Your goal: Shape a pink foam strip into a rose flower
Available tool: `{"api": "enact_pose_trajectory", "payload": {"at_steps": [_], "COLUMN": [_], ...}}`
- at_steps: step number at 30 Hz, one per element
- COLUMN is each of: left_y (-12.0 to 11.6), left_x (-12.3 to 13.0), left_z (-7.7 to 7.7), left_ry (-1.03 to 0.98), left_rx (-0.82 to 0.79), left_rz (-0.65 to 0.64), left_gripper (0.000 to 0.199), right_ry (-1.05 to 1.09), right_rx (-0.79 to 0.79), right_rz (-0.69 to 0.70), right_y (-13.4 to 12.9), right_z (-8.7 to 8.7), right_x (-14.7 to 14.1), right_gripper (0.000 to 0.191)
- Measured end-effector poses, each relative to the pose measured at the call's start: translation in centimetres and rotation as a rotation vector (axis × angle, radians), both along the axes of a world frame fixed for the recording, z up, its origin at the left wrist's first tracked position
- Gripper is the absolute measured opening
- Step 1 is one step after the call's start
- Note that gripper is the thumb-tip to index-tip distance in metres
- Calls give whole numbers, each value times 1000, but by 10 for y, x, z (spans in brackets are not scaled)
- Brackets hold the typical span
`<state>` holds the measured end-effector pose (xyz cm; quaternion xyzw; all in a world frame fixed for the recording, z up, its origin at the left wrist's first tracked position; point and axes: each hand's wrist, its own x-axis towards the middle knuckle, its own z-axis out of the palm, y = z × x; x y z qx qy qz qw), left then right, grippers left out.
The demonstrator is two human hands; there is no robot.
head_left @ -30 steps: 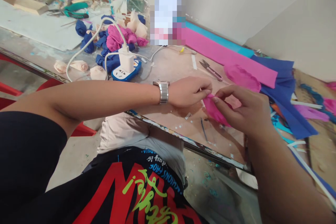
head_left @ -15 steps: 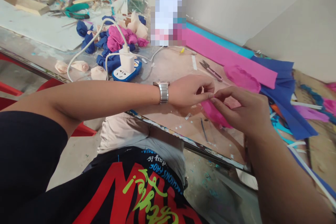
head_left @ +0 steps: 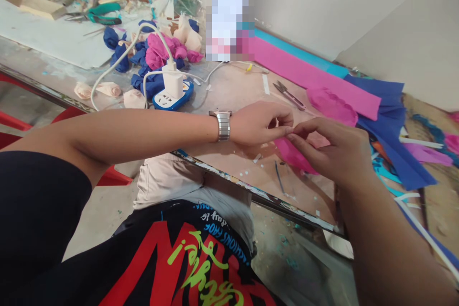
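Note:
My left hand (head_left: 263,123), with a metal watch on its wrist, is closed in a pinch at the edge of a pink crepe paper strip (head_left: 296,157). Thumb and forefinger of my right hand (head_left: 328,146) pinch the same strip, their tips meeting those of the left. Most of the strip hangs under the right hand, partly hidden by its fingers. Just beyond the hands lies another piece of pink crepe paper (head_left: 332,107) with a wavy edge. Beside it are small thread snips (head_left: 289,94).
A white and blue power strip (head_left: 174,98) with a plugged charger and looping cable stands left of my hands. Behind it are crepe paper roses (head_left: 159,52). Folded pink crepe paper (head_left: 315,71) and blue crepe paper (head_left: 387,110) lie right. Green-handled pliers (head_left: 103,13) rest far left.
The view has shifted very slightly. Both hands keep their pinch on the pink strip, with hardly any visible movement.

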<state>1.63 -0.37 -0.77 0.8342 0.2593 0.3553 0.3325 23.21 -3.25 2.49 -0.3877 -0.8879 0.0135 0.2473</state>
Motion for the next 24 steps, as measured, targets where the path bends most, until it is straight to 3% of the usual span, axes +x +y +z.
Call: {"api": "enact_pose_trajectory", "payload": {"at_steps": [13, 24], "left_y": [-2, -3], "left_x": [1, 1], "left_z": [-1, -2], "left_ry": [61, 190], "left_rx": [-47, -10], "left_rz": [-44, -54], "left_gripper": [16, 15], "right_ry": [-57, -159], "right_rx": [13, -126], "right_rz": [92, 157], "right_y": [0, -1], "right_z": [3, 5], "right_x": [-2, -2], "right_gripper": [7, 10]}}
